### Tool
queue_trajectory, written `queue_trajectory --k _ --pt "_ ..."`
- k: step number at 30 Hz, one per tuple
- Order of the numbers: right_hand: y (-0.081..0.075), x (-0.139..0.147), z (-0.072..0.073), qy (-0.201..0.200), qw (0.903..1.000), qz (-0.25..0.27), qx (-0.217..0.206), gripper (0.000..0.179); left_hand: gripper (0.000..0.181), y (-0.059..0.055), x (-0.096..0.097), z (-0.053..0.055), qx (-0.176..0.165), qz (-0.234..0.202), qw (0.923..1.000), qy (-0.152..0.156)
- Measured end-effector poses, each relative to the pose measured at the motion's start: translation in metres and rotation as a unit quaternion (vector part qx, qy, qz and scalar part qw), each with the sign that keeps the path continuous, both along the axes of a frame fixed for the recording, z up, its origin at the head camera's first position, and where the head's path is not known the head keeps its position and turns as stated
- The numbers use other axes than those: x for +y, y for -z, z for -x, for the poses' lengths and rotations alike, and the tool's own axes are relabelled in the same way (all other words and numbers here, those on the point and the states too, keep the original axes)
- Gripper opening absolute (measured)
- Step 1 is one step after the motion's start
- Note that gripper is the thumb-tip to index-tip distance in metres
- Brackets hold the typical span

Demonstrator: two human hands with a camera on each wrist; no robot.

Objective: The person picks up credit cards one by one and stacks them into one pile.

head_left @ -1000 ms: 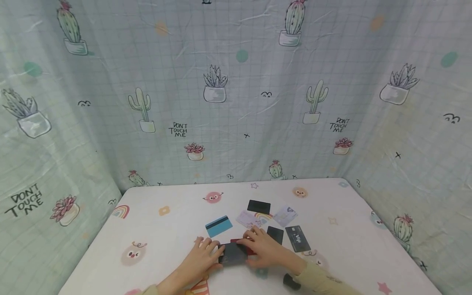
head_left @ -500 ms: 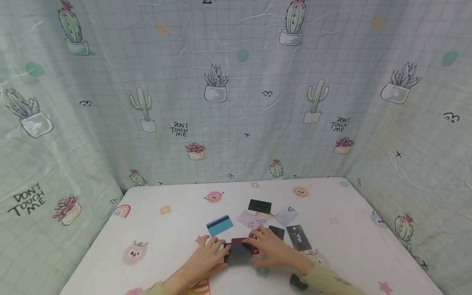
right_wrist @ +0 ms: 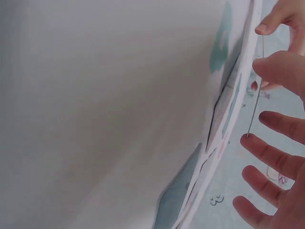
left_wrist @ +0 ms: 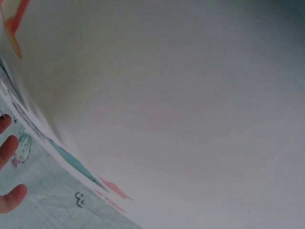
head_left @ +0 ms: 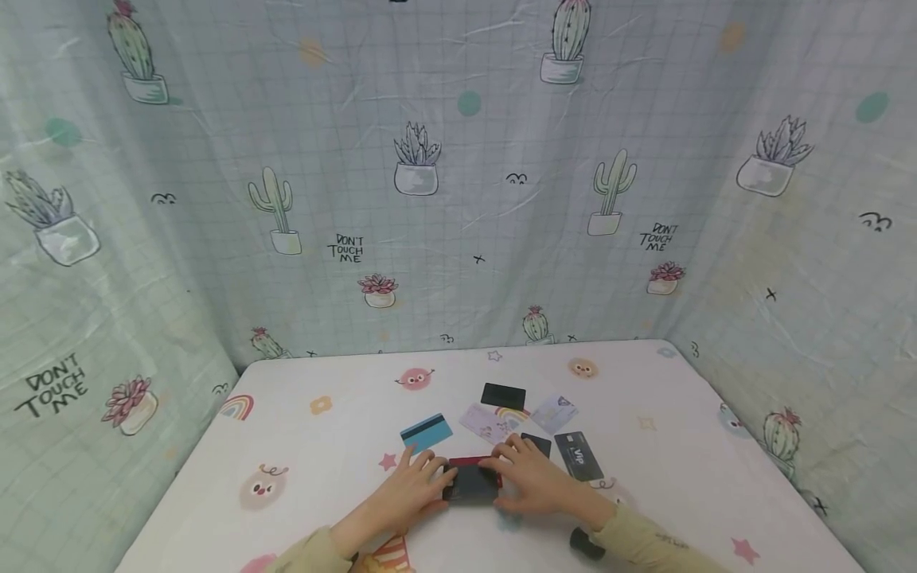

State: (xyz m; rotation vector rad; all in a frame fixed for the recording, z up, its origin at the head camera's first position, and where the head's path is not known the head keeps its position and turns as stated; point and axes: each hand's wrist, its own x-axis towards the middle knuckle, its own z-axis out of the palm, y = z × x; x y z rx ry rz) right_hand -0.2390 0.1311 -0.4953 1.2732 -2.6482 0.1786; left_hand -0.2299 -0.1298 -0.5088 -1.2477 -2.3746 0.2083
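A dark card (head_left: 471, 484) is held between both hands low in the head view. My left hand (head_left: 411, 485) grips its left end and my right hand (head_left: 536, 481) its right end. Just behind it shows the edge of a red card (head_left: 467, 461), mostly hidden. Seen edge-on in the right wrist view, the dark card (right_wrist: 259, 98) is a thin line, raised off the table. It runs from the left thumb to the right hand's fingertips (right_wrist: 248, 139). Only some left fingertips (left_wrist: 16, 192) show in the left wrist view.
Behind the hands lie a blue striped card (head_left: 427, 433), a black card (head_left: 504, 395), a pinkish card (head_left: 483, 422) and a pale lilac card (head_left: 555, 414). Another dark card (head_left: 537, 446) and a VIP card (head_left: 579, 456) lie to the right. A patterned curtain (head_left: 458, 239) surrounds the table (head_left: 322, 461).
Both hands have shifted slightly right with the dark card, the left hand more. The dark card now covers more of the red card. The other cards stay in place.
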Motion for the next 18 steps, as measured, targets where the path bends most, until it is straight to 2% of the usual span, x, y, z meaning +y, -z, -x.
queue_trajectory --k 6,18 --pt "0.005 0.002 0.003 0.009 0.9998 -0.010 0.012 0.056 0.044 0.000 0.004 0.006 0.025 0.006 0.9997 0.006" --pt "0.004 0.003 0.008 0.041 0.9985 -0.026 -0.026 0.053 0.042 0.002 0.006 0.013 -0.026 0.012 0.9996 -0.008"
